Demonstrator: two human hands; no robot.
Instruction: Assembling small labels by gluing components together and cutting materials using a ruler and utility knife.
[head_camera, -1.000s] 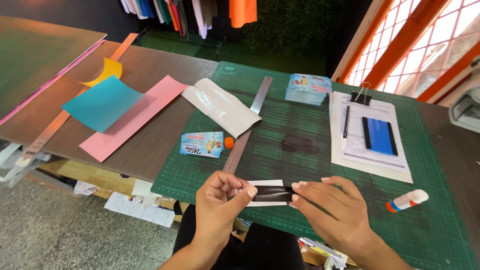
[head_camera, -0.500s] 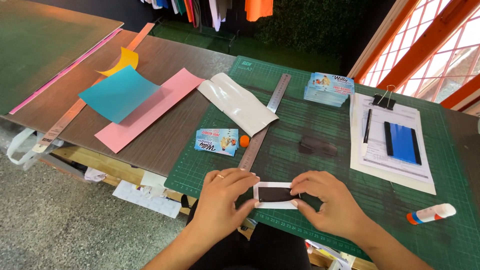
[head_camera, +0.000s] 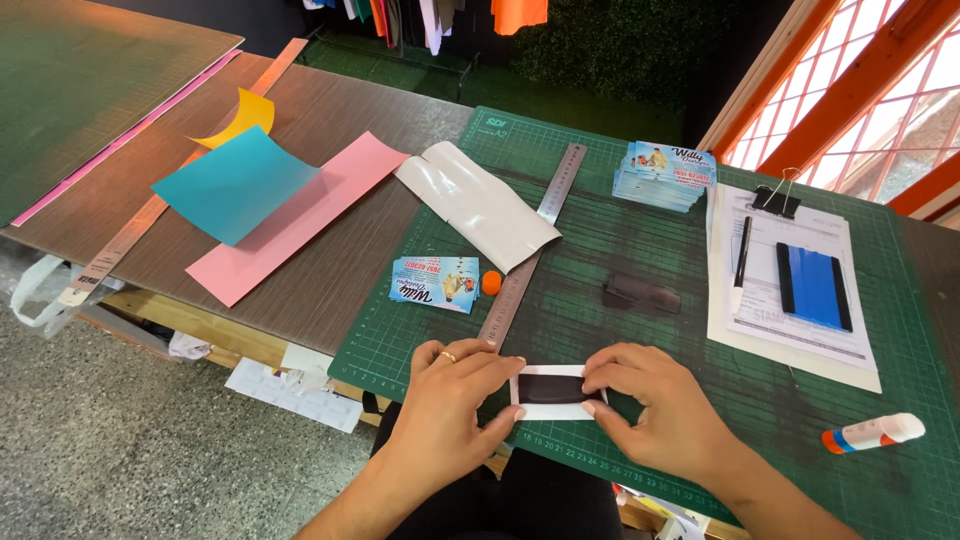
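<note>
Your left hand (head_camera: 450, 400) and right hand (head_camera: 655, 405) both rest on the green cutting mat (head_camera: 640, 250), at its near edge, each pressing one end of a small white card with a dark rectangle (head_camera: 553, 391) that lies flat between them. Your left fingers (head_camera: 505, 367) hook over the card's left end, thumb below and fingertips above, so that grip is closed on the card. Your right fingertips (head_camera: 597, 378) pin the right end from above, with the thumb at the lower corner; that grip is likewise pinched on the card.

Just beyond your left hand, a steel ruler (head_camera: 535, 243) runs diagonally across the mat, away from you. A small stack of printed cards (head_camera: 433, 283) and an orange round piece (head_camera: 491, 282) sit at the mat's left edge. A dark flat piece (head_camera: 640, 295) lies mid-mat, past the card. A second, taller stack of printed cards (head_camera: 665, 175) sits at the far side. Toward the mat's right side lies a clipboard of white papers (head_camera: 790, 285) with a pen (head_camera: 741, 262) and a blue pad (head_camera: 814, 287) on it. A glue stick (head_camera: 873, 433) rests near the right corner. Off the mat's left, coloured paper sheets (head_camera: 260, 200) lie on the brown surface (head_camera: 330, 290).
</note>
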